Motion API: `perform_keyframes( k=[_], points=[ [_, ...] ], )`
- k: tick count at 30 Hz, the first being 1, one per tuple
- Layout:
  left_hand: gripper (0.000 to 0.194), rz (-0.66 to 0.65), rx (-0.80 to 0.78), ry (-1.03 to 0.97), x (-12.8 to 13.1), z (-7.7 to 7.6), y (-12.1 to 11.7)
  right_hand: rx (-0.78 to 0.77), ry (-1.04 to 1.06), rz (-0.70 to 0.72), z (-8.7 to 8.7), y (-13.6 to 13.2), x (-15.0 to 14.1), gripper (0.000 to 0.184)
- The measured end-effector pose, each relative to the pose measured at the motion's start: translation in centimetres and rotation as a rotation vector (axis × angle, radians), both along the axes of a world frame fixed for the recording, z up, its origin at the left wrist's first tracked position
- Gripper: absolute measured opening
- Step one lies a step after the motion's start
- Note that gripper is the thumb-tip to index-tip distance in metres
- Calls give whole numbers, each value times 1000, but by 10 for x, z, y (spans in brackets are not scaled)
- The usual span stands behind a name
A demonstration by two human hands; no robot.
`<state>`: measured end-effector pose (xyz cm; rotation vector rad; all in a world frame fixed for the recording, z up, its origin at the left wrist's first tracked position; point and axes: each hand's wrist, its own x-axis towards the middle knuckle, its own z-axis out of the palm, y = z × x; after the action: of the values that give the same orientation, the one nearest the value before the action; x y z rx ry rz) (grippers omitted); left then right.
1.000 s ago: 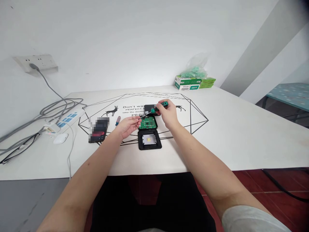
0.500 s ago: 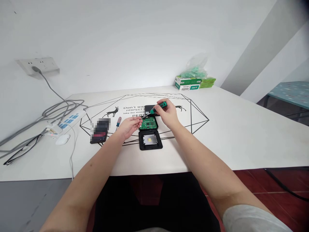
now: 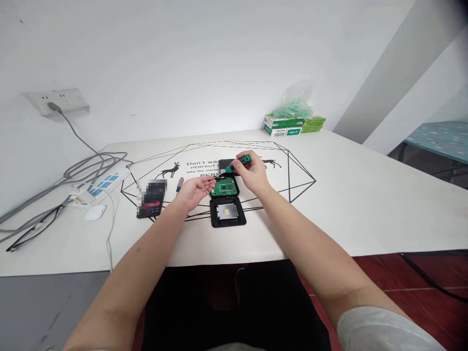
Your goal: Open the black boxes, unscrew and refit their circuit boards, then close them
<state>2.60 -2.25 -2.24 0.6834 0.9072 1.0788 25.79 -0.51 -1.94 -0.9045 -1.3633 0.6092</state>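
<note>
My right hand [image 3: 253, 171] is closed around the green handle of a screwdriver [image 3: 229, 168]. Its thin shaft slants down to the left and ends at the fingertips of my left hand [image 3: 197, 191]. That hand is half turned up, thumb and forefinger pinched at the tip; whatever sits between them is too small to make out. Just below the tip lies a green circuit board [image 3: 225, 186] in a black housing. Nearer me rests a square black cover [image 3: 228, 212] with a silver metal plate and a yellowish pad. Behind the board, a black flat part [image 3: 225, 165] is partly hidden by my right hand.
A second screwdriver [image 3: 180, 185] lies left of my left hand, beside a phone [image 3: 151, 198]. Further left are a power strip [image 3: 106, 184], a white earphone case [image 3: 95, 212], glasses [image 3: 35, 229] and coiled cables. Green boxes [image 3: 285, 123] topped by a plastic bag stand at the back.
The screwdriver stays near my left fingertips, shifting only slightly. My left hand's lower fingers have loosened a little. The board and cover stay in place.
</note>
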Motion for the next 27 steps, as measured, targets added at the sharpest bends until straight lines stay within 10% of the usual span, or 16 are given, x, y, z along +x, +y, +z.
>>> perform_keyframes(
  k=[5,11,16,27],
  points=[
    [37,45,-10,18,2,-1,0,3,-9,-6,0,0,-1,37],
    [75,-11,17,15,-3,-5,3,-7,-40,-15,0,-1,-2,32],
    [43,24,-30,2,-2,-2,3,-15,-37,-18,3,-3,-1,31],
    [44,10,-30,14,2,5,-4,-13,-55,-38,5,-4,-1,30]
  ],
)
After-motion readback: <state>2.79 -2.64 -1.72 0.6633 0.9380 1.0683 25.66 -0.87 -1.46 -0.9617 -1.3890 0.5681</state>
